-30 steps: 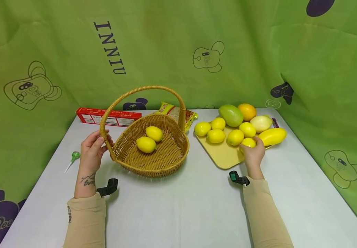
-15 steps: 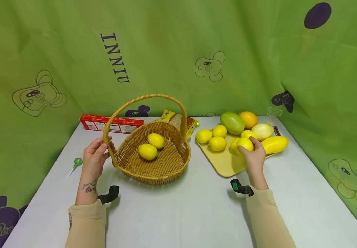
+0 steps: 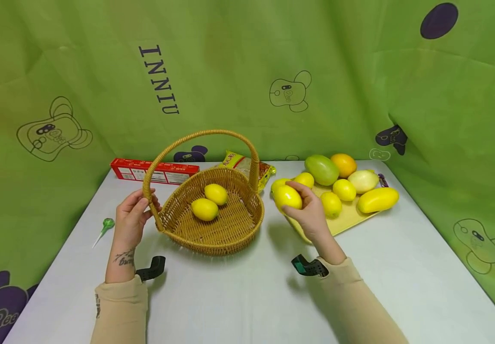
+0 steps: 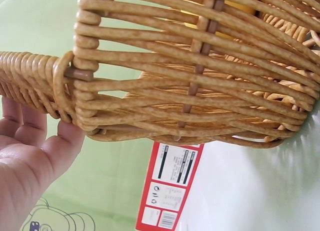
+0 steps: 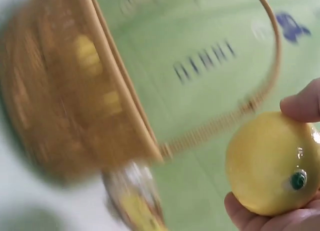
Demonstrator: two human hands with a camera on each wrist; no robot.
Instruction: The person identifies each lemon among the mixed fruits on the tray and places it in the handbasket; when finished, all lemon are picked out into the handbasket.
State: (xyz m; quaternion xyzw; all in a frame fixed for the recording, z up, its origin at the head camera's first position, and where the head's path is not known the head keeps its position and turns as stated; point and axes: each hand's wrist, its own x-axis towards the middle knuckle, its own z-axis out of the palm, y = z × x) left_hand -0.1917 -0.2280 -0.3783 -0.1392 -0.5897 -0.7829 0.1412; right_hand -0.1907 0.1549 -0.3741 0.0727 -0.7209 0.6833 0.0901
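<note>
The right hand has carried a lemon off the tray, fingers curled round it, just beside the basket; the left hand grips the basket's handle; two lemons lie inside, on the worktop

lemon yellow | basket tan wicker | box red | backdrop green, cartoon-printed

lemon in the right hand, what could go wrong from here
The lemon sits in the right hand beside the basket; it could clip the rim or the handle. Dropped in, it might knock the two lemons inside. The left hand holds only the handle base, so the basket may tip.
</note>
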